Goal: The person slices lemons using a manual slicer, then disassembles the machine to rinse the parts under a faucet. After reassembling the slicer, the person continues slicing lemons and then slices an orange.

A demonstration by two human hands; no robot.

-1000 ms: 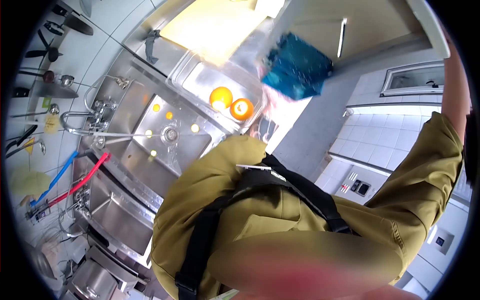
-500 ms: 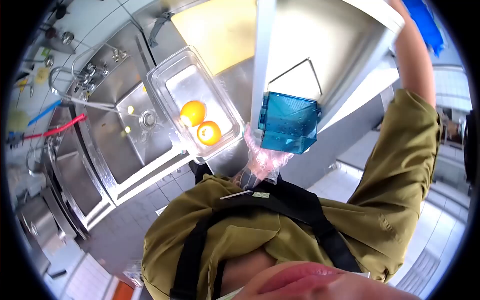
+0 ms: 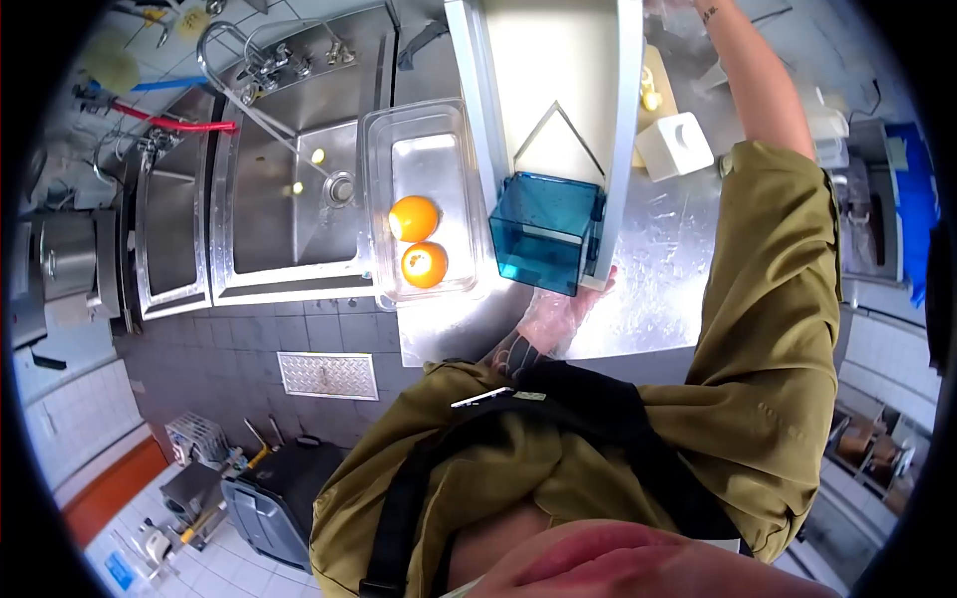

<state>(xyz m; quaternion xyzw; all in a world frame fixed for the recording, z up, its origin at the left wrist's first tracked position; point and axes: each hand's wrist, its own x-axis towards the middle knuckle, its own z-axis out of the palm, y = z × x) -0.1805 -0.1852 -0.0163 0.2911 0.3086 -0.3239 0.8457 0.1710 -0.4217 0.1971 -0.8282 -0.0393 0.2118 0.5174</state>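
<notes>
A long white open-sided box (image 3: 538, 60) with grey edges tilts over the steel counter. At its near end sits a translucent teal bin (image 3: 543, 229), with a bent wire loop (image 3: 556, 125) just beyond it. My left hand (image 3: 558, 314), in a clear plastic glove, grips the box's near end from below, its fingers showing by the corner under the bin. Stretched far forward, my right hand (image 3: 683, 6) is at the box's far right edge, mostly cut off by the frame. Its fingers are too little visible to read.
Two oranges (image 3: 414, 218) (image 3: 425, 264) lie in a clear plastic tub (image 3: 429, 120) left of the box. Further left is a steel sink (image 3: 289, 234) with a faucet (image 3: 214, 50). A white container (image 3: 676, 147) stands on the counter at right. A black bin (image 3: 279, 498) is on the floor.
My view and body have turned, so the sink now looks level. The box has swung left in view, and the yellow board is hidden. More counter and the white container now show.
</notes>
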